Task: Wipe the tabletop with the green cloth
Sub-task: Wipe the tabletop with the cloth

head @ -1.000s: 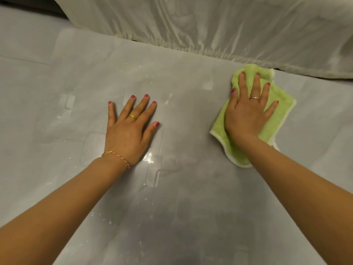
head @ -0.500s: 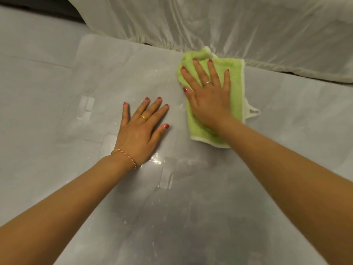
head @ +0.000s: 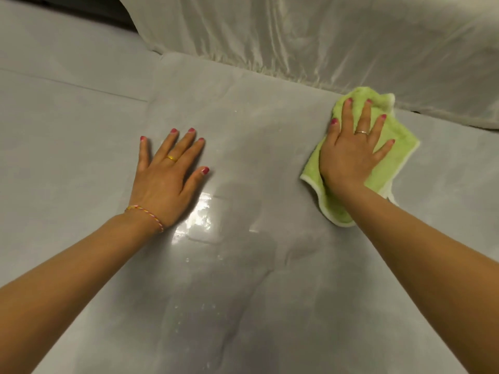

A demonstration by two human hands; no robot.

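the right hand (head: 348, 155) lies flat on the green cloth (head: 388, 163), all 5 fingers straight and spread, pressing it down onto the tabletop (head: 256, 265). the cloth is folded, with a pale border along its edges, and sits close to the far edge of the tabletop on the right side, its far corner just beside the crumpled pale sheet (head: 310, 36) that runs along that edge. the left hand (head: 167, 179) rests palm down on the bare tabletop toward the middle left, fingers straight and slightly fanned, holding nothing; it is well apart from the cloth. a gold ring sits on 1 finger of the left hand and a thin ring on 1 finger of the right. a braided bracelet (head: 147, 215) circles the left wrist. the grey surface near the left wrist shows a wet, glossy patch (head: 202, 220).
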